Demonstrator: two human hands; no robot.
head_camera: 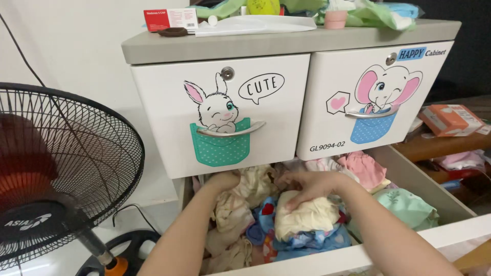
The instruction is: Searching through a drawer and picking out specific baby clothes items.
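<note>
Cream cotton is what you've got under your right hand (307, 185) there: a soft folded bundle of cream cloth (306, 217) sitting on top of the pile, near the front of the open drawer (409, 240). Your fingers are spread flat and pressing on its far edge, so that grip is apart, resting rather than pinching. Looks light and floppy to me, it'll sag and unfold if you lift it by one corner, so I'd scoop under the middle of the fold or pinch both layers together. Nothing fragile or slippery about it.

Just below it there's a blue patterned cloth (312, 240), touching the bundle, and to the right a mint green garment (409, 207) against the drawer wall.

Your left hand (222, 181) is a bit further in and to the left, dug into a beige crumpled garment (230, 217). It looks curled, but I can't tell if that grip is actually closed on the fabric.

Further back a pink piece (365, 168) sits in the far right corner. Above that are the two closed drawers, the rabbit one (220, 115) on the left and the elephant one (373, 97) on the right. Off to the left, well apart, stands the black fan (61, 168).
</note>
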